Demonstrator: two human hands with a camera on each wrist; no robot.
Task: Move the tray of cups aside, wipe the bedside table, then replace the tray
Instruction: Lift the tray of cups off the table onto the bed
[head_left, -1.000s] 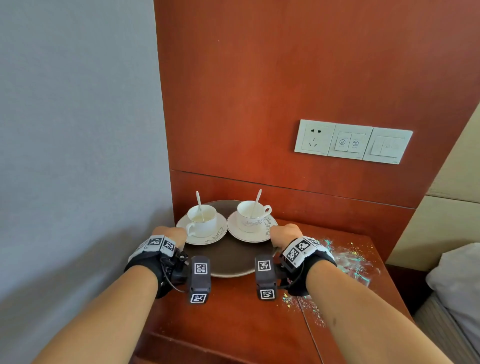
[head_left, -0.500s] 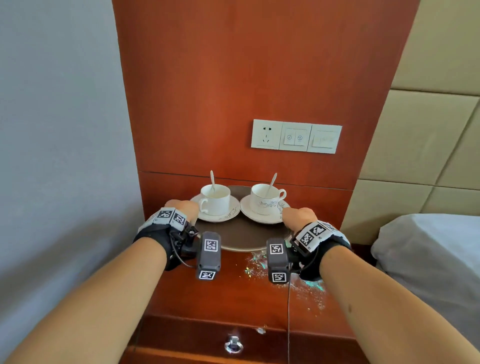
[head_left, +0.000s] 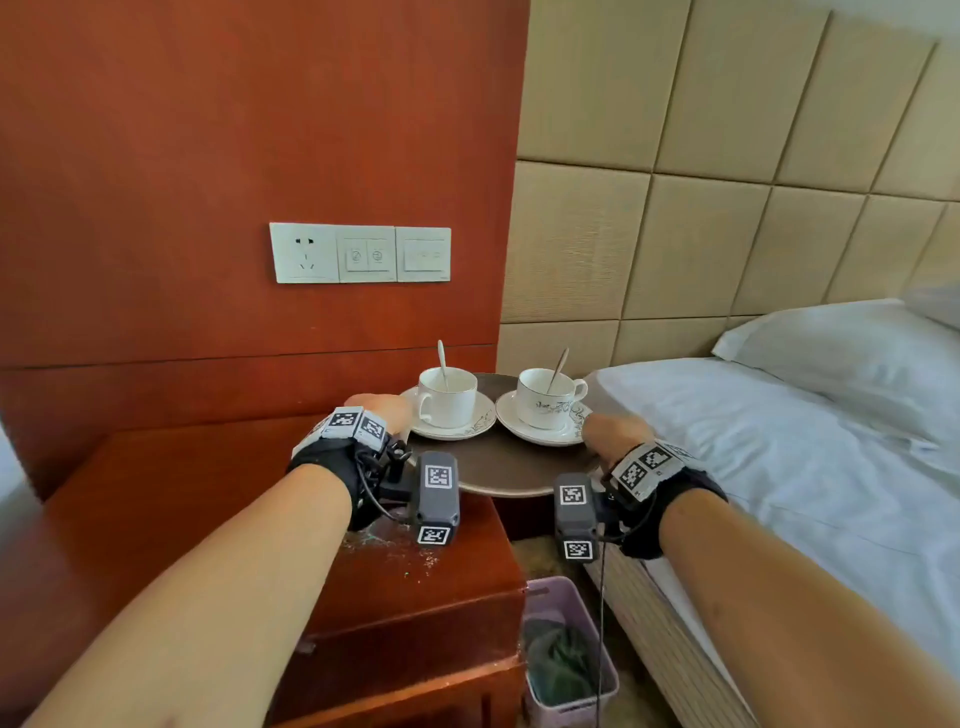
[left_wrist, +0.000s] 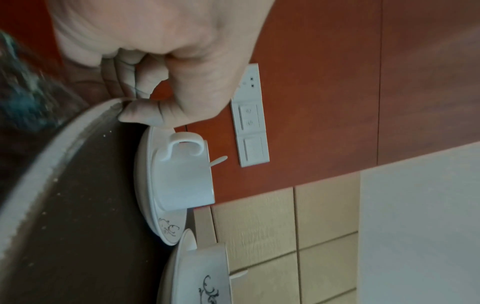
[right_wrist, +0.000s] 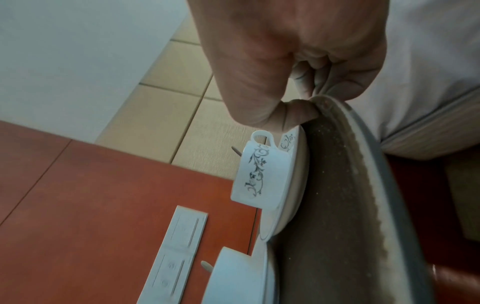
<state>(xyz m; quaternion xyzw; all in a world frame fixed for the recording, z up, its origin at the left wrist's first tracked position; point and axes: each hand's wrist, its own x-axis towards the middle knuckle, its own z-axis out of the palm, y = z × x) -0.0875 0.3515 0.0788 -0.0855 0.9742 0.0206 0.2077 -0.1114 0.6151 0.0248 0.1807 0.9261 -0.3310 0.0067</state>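
Compared with half a second ago, the tray (head_left: 498, 462) has swung rightward: it then sat over the middle of the bench (head_left: 171, 499), and now it hangs off the bench's 3 o'clock edge, halfway toward the bed (head_left: 779, 467). This suggests the first step, moving the tray aside, is well under way and the bed is the likely set-down place. The left hand (head_left: 382, 410) pinches the tray rim at 9 o'clock, thumb on top and fingers curled beneath; the right hand (head_left: 615, 431) pinches the rim at 3 o'clock the same way. Both cups (head_left: 448, 397) stand upright on their saucers, each with a spoon inside, so the tray looks level. Glittery specks (head_left: 395, 545) lie on the bench top near its 5 o'clock corner, where wiping will be needed. No brand or readable words show; the wall switch plate (head_left: 359, 253) carries only small symbols, and the wrist devices bear square coded markers.
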